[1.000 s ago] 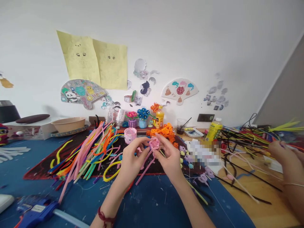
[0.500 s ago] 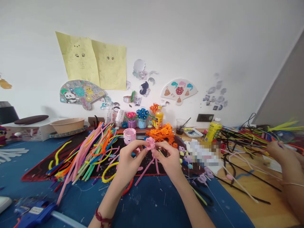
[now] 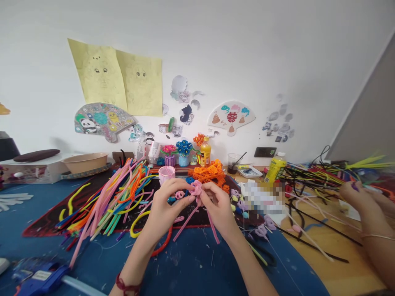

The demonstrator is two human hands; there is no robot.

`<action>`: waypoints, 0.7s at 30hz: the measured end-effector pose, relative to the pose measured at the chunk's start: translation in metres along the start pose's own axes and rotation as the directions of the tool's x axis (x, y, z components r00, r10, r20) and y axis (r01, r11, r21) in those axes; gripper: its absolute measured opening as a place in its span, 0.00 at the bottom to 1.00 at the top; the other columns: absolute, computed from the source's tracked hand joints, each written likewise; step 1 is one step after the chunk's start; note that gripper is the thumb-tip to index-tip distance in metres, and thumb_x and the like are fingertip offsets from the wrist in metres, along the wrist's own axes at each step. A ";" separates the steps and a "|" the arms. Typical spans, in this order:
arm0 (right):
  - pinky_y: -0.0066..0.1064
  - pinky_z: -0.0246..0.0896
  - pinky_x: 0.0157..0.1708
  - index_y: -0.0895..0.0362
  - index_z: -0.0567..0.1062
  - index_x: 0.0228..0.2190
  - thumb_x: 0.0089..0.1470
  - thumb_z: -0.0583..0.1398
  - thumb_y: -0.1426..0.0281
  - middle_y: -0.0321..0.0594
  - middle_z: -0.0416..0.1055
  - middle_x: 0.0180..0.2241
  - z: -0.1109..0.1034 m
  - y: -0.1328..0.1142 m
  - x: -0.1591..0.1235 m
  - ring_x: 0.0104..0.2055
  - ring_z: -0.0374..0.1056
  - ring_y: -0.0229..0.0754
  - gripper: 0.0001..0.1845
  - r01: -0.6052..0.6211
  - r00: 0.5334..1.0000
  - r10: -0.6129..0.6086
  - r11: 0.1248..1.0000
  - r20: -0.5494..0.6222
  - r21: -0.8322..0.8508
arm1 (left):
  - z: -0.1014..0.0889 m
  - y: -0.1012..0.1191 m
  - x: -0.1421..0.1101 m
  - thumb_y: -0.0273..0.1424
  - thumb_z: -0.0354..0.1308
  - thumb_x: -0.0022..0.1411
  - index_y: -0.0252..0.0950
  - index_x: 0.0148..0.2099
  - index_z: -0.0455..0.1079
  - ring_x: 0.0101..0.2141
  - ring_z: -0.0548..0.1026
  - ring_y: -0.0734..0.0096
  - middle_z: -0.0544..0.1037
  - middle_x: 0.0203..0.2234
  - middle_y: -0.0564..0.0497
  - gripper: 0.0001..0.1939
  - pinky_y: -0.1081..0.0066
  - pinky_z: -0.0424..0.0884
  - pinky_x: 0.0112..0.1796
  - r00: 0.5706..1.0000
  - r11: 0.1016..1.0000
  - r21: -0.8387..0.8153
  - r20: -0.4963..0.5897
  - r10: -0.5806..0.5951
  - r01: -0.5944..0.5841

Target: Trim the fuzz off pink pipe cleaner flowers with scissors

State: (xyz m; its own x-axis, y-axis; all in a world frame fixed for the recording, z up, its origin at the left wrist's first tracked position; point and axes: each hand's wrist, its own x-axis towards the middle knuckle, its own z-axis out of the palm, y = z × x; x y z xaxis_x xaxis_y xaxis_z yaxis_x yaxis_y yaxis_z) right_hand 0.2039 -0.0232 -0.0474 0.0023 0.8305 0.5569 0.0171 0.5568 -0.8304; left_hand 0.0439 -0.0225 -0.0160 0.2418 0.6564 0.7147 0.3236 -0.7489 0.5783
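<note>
Between my two hands is a pink pipe-cleaner flower [image 3: 195, 188], held up above the dark mat. My left hand [image 3: 168, 201] pinches it from the left with thumb and fingers. From the right, my right hand [image 3: 217, 203] has its thumb and fingers closed on the flower's lower right side. Two pink stem ends hang below, spread apart. Just behind my left fingers lies a small pink looped piece [image 3: 179, 195]. A pink-and-white cup [image 3: 167, 174] stands behind my left hand, and a pile of orange pipe-cleaner pieces [image 3: 211, 176] lies behind my right.
Colourful pipe cleaners [image 3: 108, 193] spread over the mat at left. A blue glue gun [image 3: 43, 279] lies front left. Potted pipe-cleaner flowers [image 3: 184, 153] and a juice bottle [image 3: 205, 152] line the wall. At far right, another person's hands [image 3: 358, 197] work beside black pipe cleaners.
The right pink stem end has swung outward to the right, so the two ends hang farther apart. My right fingers have shifted slightly lower on the flower. The view has turned slightly.
</note>
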 end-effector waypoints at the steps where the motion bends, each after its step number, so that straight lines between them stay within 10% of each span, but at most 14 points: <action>1: 0.27 0.60 0.26 0.56 0.70 0.29 0.56 0.57 0.67 0.33 0.66 0.23 0.000 0.000 0.000 0.23 0.64 0.36 0.07 0.004 1.000 -0.005 1.000 0.014 0.004 | 0.000 0.000 0.000 0.34 0.61 0.58 0.41 0.38 0.75 0.40 0.73 0.65 0.79 0.37 0.50 0.06 0.66 0.68 0.41 1.000 1.000 -0.014 0.003 0.001 -0.001; 21: 0.26 0.60 0.24 0.56 0.69 0.27 0.55 0.59 0.63 0.31 0.64 0.21 -0.005 -0.003 0.001 0.21 0.63 0.34 0.10 -0.017 0.987 -0.003 0.992 0.160 0.128 | 0.002 -0.001 0.000 0.35 0.62 0.56 0.39 0.31 0.75 0.34 0.74 0.68 0.78 0.29 0.51 0.06 0.67 0.69 0.39 0.998 0.996 -0.091 -0.055 -0.019 0.014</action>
State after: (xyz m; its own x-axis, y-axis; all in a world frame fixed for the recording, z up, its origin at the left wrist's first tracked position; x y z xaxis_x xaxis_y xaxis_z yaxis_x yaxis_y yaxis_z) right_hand 0.2084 -0.0243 -0.0443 -0.1578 0.8197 0.5506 -0.1112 0.5393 -0.8348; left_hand 0.0452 -0.0219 -0.0176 0.1848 0.6645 0.7240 0.2428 -0.7448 0.6216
